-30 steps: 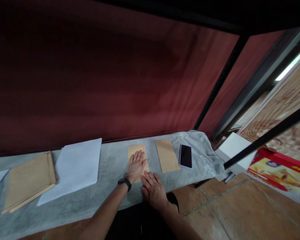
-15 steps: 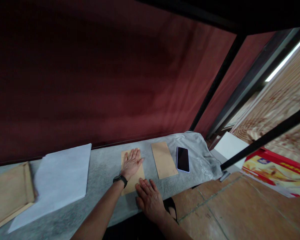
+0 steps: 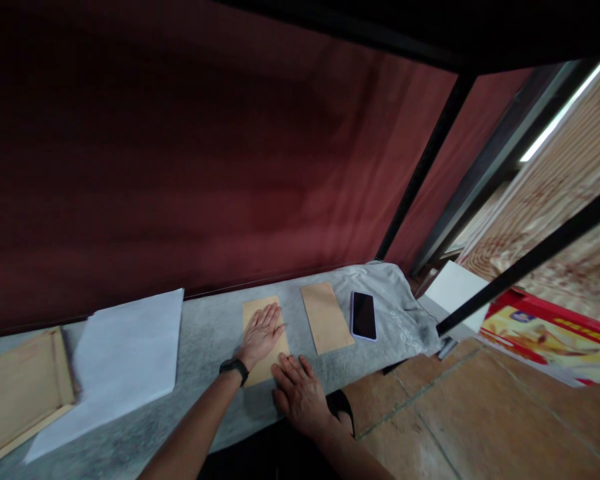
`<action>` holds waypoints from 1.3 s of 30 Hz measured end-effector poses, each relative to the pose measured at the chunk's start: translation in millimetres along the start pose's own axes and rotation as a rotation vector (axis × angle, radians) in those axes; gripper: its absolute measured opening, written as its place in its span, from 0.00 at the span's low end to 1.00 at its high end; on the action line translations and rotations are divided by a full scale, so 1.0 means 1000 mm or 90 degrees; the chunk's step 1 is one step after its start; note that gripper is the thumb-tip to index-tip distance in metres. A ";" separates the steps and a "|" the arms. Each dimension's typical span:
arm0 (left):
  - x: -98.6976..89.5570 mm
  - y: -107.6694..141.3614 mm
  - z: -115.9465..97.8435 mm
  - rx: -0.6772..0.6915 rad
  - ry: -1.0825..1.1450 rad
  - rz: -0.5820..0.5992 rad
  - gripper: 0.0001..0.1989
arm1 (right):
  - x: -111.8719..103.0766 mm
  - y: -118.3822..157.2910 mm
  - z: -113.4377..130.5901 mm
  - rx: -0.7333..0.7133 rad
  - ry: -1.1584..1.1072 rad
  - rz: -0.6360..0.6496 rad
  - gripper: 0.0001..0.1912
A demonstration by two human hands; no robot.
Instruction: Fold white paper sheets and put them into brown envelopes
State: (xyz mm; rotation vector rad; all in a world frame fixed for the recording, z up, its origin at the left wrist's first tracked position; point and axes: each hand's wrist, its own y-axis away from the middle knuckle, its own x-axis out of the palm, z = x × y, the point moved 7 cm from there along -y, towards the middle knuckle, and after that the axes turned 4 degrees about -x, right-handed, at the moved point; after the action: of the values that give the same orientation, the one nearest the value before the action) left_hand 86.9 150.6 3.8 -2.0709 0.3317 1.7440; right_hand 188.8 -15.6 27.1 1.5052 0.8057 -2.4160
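My left hand (image 3: 261,335), a dark band on its wrist, lies flat on a rectangular piece of brown paper (image 3: 274,371), covering its middle. The sheet rests on the grey cloth-covered surface (image 3: 210,347). Near the paper's lower right corner, my right hand (image 3: 301,399) is palm down with its fingers stretched out; the fingertips are at the sheet's edge, and whether they press on it I cannot tell. A second brown paper piece (image 3: 327,318) lies to the right, touched by neither hand. Beyond that is a phone (image 3: 364,316) with a dark screen.
At the left are large white sheets (image 3: 130,353) and a stack of bigger brown paper (image 3: 20,393). A dark red panel (image 3: 230,187) rises behind. Black frame bars (image 3: 425,167) stand at the right, near a white box (image 3: 455,293) and a red-yellow carton (image 3: 550,333) on the tiled floor.
My left hand has slid slightly down the brown paper, towards me. The right hand stays at the paper's corner. The whole view has shifted a little.
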 end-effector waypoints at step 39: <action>-0.011 0.144 -0.032 0.117 -0.010 -0.039 0.38 | 0.003 0.003 -0.001 -0.015 0.041 0.009 0.27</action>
State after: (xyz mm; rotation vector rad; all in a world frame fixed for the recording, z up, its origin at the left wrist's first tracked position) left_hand 50.1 7.3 -3.8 -1.9167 0.4047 1.6290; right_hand 188.9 -17.0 22.9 1.5812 0.8306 -2.3517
